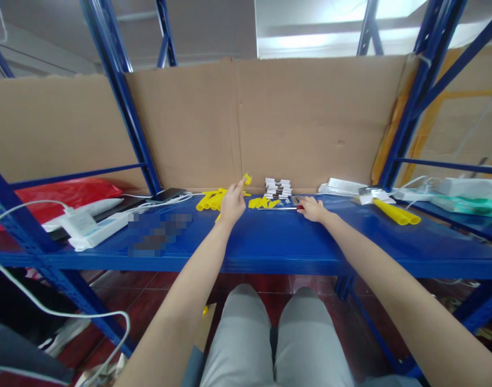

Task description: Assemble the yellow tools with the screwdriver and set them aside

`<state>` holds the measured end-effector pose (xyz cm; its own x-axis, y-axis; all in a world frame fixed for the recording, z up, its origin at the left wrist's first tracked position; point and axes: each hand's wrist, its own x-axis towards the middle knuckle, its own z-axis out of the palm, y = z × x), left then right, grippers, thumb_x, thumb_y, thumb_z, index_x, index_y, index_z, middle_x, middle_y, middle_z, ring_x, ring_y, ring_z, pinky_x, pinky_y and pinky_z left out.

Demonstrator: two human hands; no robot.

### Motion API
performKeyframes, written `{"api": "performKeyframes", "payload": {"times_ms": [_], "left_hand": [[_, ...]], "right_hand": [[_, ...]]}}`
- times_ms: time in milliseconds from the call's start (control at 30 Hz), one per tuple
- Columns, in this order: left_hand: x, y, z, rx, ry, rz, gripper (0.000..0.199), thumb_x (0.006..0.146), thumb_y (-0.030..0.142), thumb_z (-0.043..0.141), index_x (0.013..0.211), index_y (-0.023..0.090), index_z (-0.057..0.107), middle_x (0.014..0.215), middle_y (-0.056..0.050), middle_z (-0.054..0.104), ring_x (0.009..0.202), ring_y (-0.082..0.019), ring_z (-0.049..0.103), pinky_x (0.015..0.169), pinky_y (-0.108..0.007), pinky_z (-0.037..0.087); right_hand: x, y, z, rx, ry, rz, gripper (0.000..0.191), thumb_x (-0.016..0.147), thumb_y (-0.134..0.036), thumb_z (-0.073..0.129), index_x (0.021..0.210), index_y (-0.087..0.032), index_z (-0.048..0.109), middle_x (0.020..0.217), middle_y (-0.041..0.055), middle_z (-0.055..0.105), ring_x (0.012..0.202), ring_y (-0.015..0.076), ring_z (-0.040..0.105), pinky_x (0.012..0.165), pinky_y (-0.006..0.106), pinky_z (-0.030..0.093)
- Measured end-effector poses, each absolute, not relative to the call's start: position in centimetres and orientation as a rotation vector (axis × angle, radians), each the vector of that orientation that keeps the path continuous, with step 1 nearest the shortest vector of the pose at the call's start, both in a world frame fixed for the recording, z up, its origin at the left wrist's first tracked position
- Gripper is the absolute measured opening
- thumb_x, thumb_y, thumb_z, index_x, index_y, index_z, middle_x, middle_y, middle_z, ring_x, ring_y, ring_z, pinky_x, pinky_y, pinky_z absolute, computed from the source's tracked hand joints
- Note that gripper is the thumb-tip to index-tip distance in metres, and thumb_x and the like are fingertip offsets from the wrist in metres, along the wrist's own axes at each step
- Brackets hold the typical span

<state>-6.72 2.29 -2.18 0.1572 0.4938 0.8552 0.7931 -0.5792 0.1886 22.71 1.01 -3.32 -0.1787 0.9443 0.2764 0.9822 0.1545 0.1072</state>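
Raised above the blue shelf, my left hand (233, 203) pinches a small yellow piece (248, 178) at its fingertips. Several yellow tubes (208, 200) lie just left of and behind that hand. Flat yellow pieces (263, 202) are spread between my two hands, in front of a stack of small white and dark items (278, 188). My right hand (311, 208) rests low on the shelf, its fingers closed round the red end of a thin metal tool (278, 208) that points left along the surface.
The blue shelf (270, 264) has a cardboard panel (290, 123) behind it. A white power strip (102, 231) with cables and a red bag (76, 193) are at left. Two yellow rolls (397, 212) and white packets (342, 186) lie at right. Blue uprights stand on both sides.
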Motion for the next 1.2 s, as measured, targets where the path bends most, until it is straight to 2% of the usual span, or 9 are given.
{"api": "performKeyframes", "payload": {"times_ms": [333, 800, 1067, 1200], "left_hand": [[-6.6, 2.1, -2.2, -2.151, -1.228, -1.414, 0.05, 0.091, 0.013, 0.042, 0.139, 0.02, 0.049, 0.119, -0.011, 0.062, 0.106, -0.021, 0.059, 0.094, -0.033, 0.049], [-6.6, 2.5, -2.4, -2.17, -1.217, -1.406, 0.049, 0.09, 0.012, 0.044, 0.137, 0.02, 0.052, 0.117, -0.011, 0.062, 0.107, -0.021, 0.06, 0.096, -0.032, 0.048], [-5.7, 1.5, -2.3, -2.304, -1.228, -1.04, 0.041, 0.091, 0.012, 0.044, 0.128, 0.019, 0.062, 0.121, -0.01, 0.063, 0.109, -0.021, 0.062, 0.093, -0.031, 0.05], [-5.0, 1.0, -2.4, -2.375, -1.235, -0.814, 0.041, 0.09, 0.011, 0.044, 0.126, 0.022, 0.063, 0.119, -0.008, 0.065, 0.107, -0.02, 0.063, 0.095, -0.031, 0.049]], "right_hand": [[21.6, 1.1, -1.9, -1.838, -2.41, -0.396, 0.025, 0.091, -0.024, 0.049, 0.11, -0.017, 0.064, 0.121, 0.0168, 0.062, 0.117, 0.0317, 0.052, 0.092, 0.049, 0.043], [19.9, 0.6, -0.8, -1.824, -2.525, -0.512, 0.032, 0.091, -0.026, 0.05, 0.119, -0.015, 0.061, 0.127, 0.0183, 0.061, 0.119, 0.0315, 0.053, 0.095, 0.045, 0.042], [19.0, 2.0, -0.5, -1.913, -2.493, -0.304, 0.036, 0.089, -0.034, 0.054, 0.121, -0.018, 0.061, 0.132, 0.0151, 0.059, 0.123, 0.032, 0.052, 0.098, 0.048, 0.042], [19.0, 2.8, -1.4, -1.922, -2.384, -0.163, 0.042, 0.089, -0.037, 0.055, 0.127, -0.019, 0.058, 0.135, 0.0139, 0.058, 0.126, 0.0291, 0.052, 0.102, 0.046, 0.041]]}}
